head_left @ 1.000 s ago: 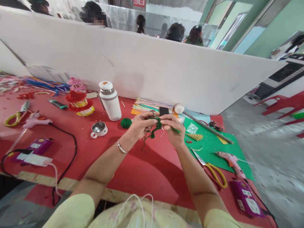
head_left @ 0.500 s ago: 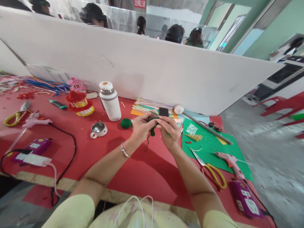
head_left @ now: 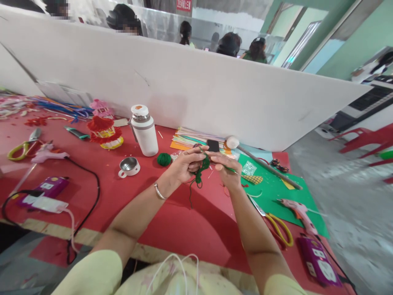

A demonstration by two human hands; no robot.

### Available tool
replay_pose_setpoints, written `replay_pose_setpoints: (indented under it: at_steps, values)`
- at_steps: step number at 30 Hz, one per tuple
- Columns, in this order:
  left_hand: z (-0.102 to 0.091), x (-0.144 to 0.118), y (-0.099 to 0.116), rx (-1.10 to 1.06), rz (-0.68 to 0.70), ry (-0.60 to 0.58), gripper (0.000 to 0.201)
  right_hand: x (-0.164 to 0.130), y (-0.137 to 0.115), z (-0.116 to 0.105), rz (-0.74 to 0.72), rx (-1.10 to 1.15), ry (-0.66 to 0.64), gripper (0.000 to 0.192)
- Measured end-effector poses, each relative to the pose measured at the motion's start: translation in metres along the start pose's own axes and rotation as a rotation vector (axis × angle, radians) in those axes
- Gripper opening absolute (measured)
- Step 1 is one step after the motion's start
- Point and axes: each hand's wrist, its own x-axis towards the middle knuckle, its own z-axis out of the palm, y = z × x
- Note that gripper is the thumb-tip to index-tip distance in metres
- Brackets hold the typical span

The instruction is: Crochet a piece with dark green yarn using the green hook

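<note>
Head view, sweeping left to right across the red desk (head_left: 172, 221): yellow scissors (head_left: 18, 148) and pink glue gun (head_left: 46, 155) lying near the left edge, steel cup (head_left: 129, 166) and white flask (head_left: 144, 131) further in, green yarn ball (head_left: 163, 159) sitting just beside the left hand (head_left: 184, 166). Both hands hovering above the desk's middle, left fingers pinching together on the green yarn piece (head_left: 200, 171), right hand (head_left: 225, 172) closing on a thin green stick (head_left: 235, 171) at the same piece. Looking partly done: short knotted length formed, loose tail dangling, plenty left on the ball. Struggling to read the stitches, hidden behind fingers; stick tip too thin to follow. Second scissors (head_left: 276, 229) and glue gun (head_left: 299, 213) resting toward the right edge.
</note>
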Motion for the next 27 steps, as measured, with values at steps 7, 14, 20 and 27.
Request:
replay_pose_setpoints:
  at_steps: [7, 14, 20, 27]
  values:
    - [-0.004, 0.002, -0.001, 0.080, 0.052, 0.038, 0.038, 0.004, -0.013, -0.018, 0.028, -0.055, -0.177, 0.028]
    - [-0.005, 0.002, 0.000, 0.100, 0.065, 0.049, 0.038, 0.006, -0.015, -0.021, -0.020, -0.050, -0.212, 0.028]
    - [-0.005, 0.001, 0.004, 0.142, 0.075, 0.076, 0.035, 0.009, -0.018, -0.023, -0.047, -0.132, -0.233, 0.029]
    - [-0.002, -0.003, 0.012, 0.217, 0.104, 0.089, 0.030, 0.012, -0.023, -0.023, -0.092, -0.162, -0.254, 0.031]
